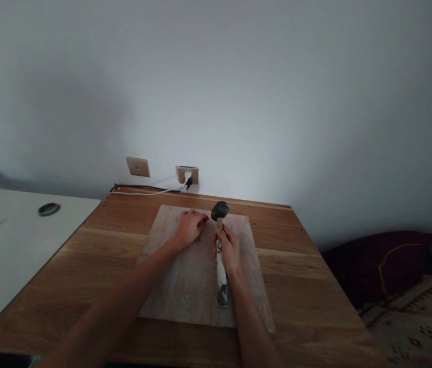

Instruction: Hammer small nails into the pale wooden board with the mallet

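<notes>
My right hand (230,246) is closed around the worn, paint-marked handle of a mallet (221,273). Its dark, rounded head points away from me, over the far part of a pale wooden board (181,291). To the left of the mallet head, my left hand (192,226) rests on the board with its fingers curled together. Whatever its fingertips hold, if anything, is too small to make out. Small shiny bits, perhaps nails, show on the board on either side of my hands.
Beneath the board is a brown wooden table (300,286). A white surface (5,245) adjoins it on the left, with a round dark lid-like object (49,209). Cables (143,192) run along the table's back edge to a wall socket (187,175). Patterned fabric (418,317) lies at right.
</notes>
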`<state>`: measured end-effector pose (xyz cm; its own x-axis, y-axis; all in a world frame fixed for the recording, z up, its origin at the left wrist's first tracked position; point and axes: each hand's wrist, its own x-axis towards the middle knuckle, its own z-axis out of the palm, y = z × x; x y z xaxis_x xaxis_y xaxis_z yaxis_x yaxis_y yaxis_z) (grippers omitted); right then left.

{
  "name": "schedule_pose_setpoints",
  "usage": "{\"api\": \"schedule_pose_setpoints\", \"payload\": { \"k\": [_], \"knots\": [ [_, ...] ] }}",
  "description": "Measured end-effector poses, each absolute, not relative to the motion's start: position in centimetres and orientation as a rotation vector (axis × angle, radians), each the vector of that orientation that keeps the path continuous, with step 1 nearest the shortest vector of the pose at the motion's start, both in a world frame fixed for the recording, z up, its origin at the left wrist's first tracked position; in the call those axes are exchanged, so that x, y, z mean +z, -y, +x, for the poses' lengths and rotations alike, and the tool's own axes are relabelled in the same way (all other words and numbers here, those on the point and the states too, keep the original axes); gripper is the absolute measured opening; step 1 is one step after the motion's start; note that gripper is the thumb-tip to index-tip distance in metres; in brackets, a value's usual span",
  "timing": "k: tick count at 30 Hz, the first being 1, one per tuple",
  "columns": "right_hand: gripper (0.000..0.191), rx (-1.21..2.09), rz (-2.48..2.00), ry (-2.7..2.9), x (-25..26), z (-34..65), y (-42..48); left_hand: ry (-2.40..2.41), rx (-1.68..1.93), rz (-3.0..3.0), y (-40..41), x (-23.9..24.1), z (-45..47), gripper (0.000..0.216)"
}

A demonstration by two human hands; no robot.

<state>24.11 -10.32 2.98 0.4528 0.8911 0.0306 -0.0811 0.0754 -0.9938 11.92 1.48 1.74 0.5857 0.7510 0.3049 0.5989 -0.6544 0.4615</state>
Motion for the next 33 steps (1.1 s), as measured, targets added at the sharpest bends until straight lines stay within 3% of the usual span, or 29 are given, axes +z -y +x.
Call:
{"api": "schedule_pose_setpoints", "payload": {
  "k": [3,9,14,22,28,33],
  "knots": [
    [0.032,0.921,-1.277,0.838,2.8,24.0,10.3,-1.115,0.704,2.497,-1.6,1.6,11.9,0.017],
    [0.028,0.951,-1.261,0.862,3.2,23.6,10.4,-1.168,0.711,2.433,-1.6,1.6,12.0,0.051],
    [0.028,0.99,-1.257,0.87,3.0,23.3,10.4,-1.193,0.707,2.454,-1.7,1.4,12.0,0.054],
    [0.028,1.013,-1.268,0.837,2.7,23.5,10.3,-1.191,0.826,2.531,-1.1,2.4,10.7,0.038],
    [0.036,0.932,-1.225,0.735,2.7,24.0,10.2,-0.518,0.381,2.986,-0.5,3.4,7.2,0.023],
    [0.037,0.85,-1.218,0.622,3.1,24.6,10.3,-0.369,0.218,3.134,0.0,3.8,7.9,0.023]
  ]
}}
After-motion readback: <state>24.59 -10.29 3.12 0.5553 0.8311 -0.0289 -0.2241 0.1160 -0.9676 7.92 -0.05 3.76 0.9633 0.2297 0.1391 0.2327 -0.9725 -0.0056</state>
